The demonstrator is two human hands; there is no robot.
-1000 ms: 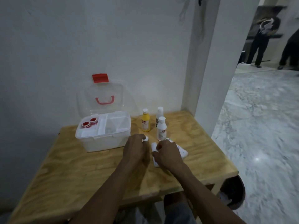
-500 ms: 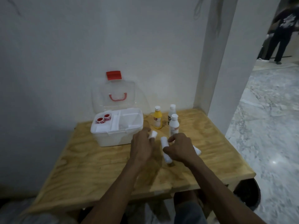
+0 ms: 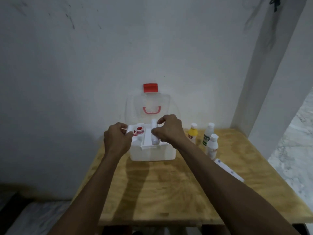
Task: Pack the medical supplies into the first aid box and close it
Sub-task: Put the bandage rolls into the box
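1. Head view, centre of the frame: a white plastic first aid box [image 3: 152,152] sits on a pale plywood table [image 3: 162,187] with visible swirling grain, its clear lid [image 3: 150,106] standing upright against the wall, with a red latch [image 3: 150,87] on top and a pink handle [image 3: 151,110].
2. The right hand [image 3: 169,131] pinches a white cylindrical roll [image 3: 155,133] lengthwise above the box's inner tray.
3. The left hand [image 3: 117,140] is curled around a small white roll [image 3: 129,130] at the box's left rim.
4. Two small round red-and-white tape rolls [image 3: 139,130] lie in the tray's left compartment.
5. Right of the box stand a yellow bottle [image 3: 192,134] and two white bottles [image 3: 210,141], all with white caps.
6. A long, flat white packet [image 3: 228,170] lies on the table near the right forearm.
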